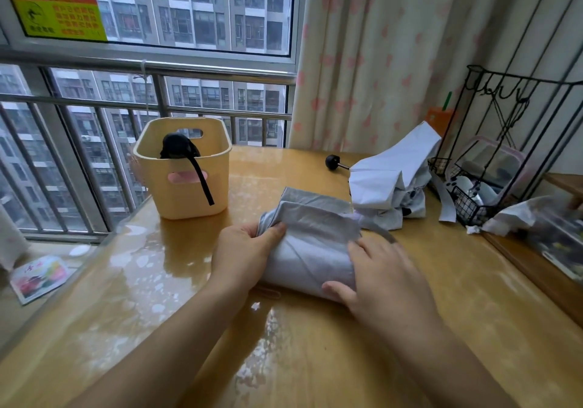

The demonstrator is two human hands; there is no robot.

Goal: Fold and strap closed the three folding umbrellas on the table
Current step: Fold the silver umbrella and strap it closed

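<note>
Gripping the grey umbrella (310,249) on the desk (189,313), left hand (244,254) and right hand (383,276) fingers curled around it, yellow basket (186,183) far left, white umbrella (391,174) loose just behind.

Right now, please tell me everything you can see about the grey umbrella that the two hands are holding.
The grey fabric folding umbrella lies on the glossy wooden table, its canopy partly rolled into a loose bundle with creases and darker edge seams. The left hand has its grip on the near-left end, thumb on top; the right hand presses the right side. Its handle and strap are not visible. It looks not yet strapped.
</note>
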